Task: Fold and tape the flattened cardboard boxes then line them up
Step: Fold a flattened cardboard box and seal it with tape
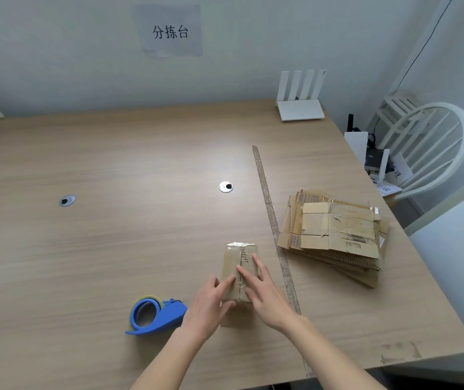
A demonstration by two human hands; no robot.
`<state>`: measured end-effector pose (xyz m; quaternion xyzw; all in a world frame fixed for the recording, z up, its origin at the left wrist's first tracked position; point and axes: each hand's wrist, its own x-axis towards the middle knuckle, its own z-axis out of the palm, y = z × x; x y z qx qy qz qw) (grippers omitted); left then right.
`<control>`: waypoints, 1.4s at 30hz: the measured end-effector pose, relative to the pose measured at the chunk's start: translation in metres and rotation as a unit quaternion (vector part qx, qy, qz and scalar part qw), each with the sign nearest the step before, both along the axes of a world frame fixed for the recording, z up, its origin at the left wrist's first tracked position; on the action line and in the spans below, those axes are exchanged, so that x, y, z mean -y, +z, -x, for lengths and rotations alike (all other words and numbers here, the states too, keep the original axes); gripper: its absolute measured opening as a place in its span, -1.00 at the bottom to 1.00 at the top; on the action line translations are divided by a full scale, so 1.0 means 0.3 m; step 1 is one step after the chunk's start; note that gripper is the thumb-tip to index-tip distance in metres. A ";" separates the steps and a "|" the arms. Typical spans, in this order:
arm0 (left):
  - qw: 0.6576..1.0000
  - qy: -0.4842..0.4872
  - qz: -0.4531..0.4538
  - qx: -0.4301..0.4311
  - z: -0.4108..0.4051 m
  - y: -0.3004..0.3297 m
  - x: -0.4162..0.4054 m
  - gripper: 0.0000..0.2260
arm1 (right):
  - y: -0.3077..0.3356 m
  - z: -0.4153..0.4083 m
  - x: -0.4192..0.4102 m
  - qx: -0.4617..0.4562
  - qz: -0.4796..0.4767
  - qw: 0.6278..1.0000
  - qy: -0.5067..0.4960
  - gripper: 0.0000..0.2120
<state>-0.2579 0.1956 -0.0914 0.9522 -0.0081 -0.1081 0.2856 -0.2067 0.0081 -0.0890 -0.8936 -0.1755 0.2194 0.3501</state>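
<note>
The box (239, 273) sits on the table (112, 235) near the front edge, a bit right of centre, just left of the long tape strip (273, 229) stuck on the tabletop. It's folded up already, with shiny tape wrapped over its far end. Both hands are on it. The left hand (209, 308) has its fingers laid on the top near the middle seam, thumb lower down by the near left side, more pressing than gripping. The right hand (264, 296) lies flat with fingers straight and spread over the right flap, pressing it down. Neither hand is curled round anything as far as the view shows.

Handling-wise, this looks like small, thin corrugated card, so probably very light and fairly stiff along the panels but floppy at the flaps. The flaps will likely spring back up if let go before tape goes on. The surface looks worn and matte, so probably not slippery. Best hold would be the two long sides, or flat palms on top.

The long axis runs away from the person, tilted slightly; the taped end points to the far wall, the seam runs along that axis.

The dispenser (154, 315) lies just left of the left hand. The flat stack (335, 235) waits on the right, beyond the strip.
</note>
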 end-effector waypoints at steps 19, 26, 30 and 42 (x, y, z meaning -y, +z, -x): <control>0.985 0.057 -0.140 0.088 0.108 -0.031 -0.275 -0.40 | 0.014 -0.026 0.003 0.063 -0.006 0.998 0.003 -0.52; 0.967 0.130 -0.208 -0.071 0.231 -0.092 -0.330 -0.31 | 0.012 0.001 -0.009 0.116 -0.001 0.993 -0.028 -0.51; 0.972 0.172 -0.102 -0.123 0.208 -0.081 -0.315 -0.45 | 0.032 0.027 -0.028 0.153 0.012 0.987 -0.041 -0.50; 0.996 0.067 0.065 0.011 0.142 0.219 -0.367 -0.61 | 0.165 -0.007 -0.300 -0.070 -0.098 0.991 0.053 -0.49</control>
